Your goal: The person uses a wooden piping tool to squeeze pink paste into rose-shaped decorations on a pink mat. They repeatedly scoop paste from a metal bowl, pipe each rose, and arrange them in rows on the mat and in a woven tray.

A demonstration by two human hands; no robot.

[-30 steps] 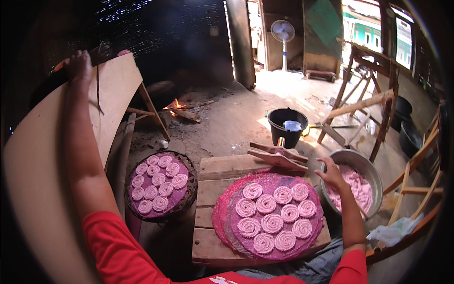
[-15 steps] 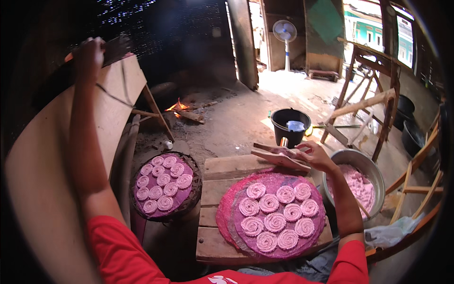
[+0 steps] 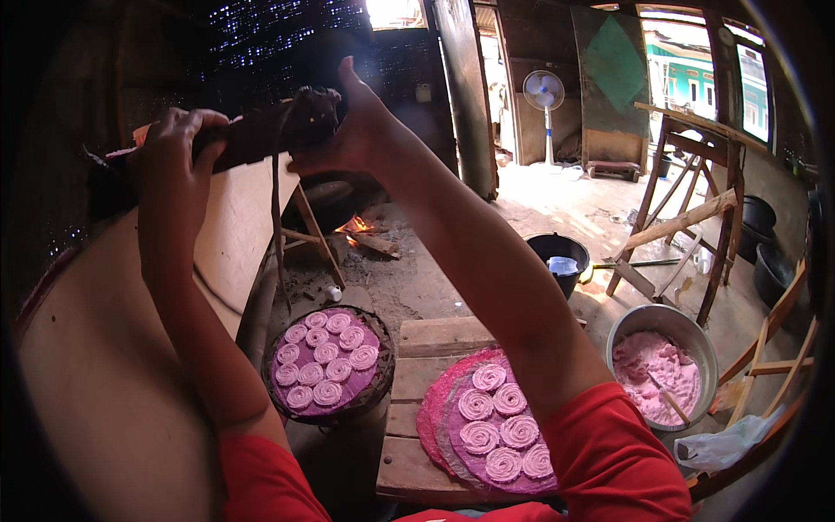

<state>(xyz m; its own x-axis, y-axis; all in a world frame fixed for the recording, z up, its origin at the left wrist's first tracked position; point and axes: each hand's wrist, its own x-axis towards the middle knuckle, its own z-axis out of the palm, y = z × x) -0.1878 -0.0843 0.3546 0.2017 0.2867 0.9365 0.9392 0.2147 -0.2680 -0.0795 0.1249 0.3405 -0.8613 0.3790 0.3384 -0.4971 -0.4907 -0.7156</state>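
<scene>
At the upper left, a dark, scorched-looking tray [image 3: 252, 139] is seen nearly edge-on, with a long cord hanging from it. My left hand [image 3: 178, 148] is closed over its near left edge. My right hand [image 3: 361, 130] is at the tray's right end, thumb spread upward and fingers apart by its underside; whether it bears any weight cannot be told. Below, a dark round tray [image 3: 384, 391] holds several pink piped rosettes [image 3: 326, 352] on purple sheet. More rosettes [image 3: 478, 438] lie on a pink-purple sheet [image 3: 435, 418] on a wooden board [image 3: 409, 461], partly hidden by my right arm.
A pale sloping panel [image 3: 104, 348] runs along my left. Beyond it a wood fire [image 3: 355, 228] burns on the floor. To the right stand a metal pot [image 3: 709, 348] of pink paste with a stick, a black bucket [image 3: 557, 248], a wooden frame [image 3: 678, 209] and a plastic bag [image 3: 726, 448].
My right hand has left the wooden pieces on the board and crossed up-left to the dark tray. My left hand keeps its grip; the tray has come further into view, toward the right.
</scene>
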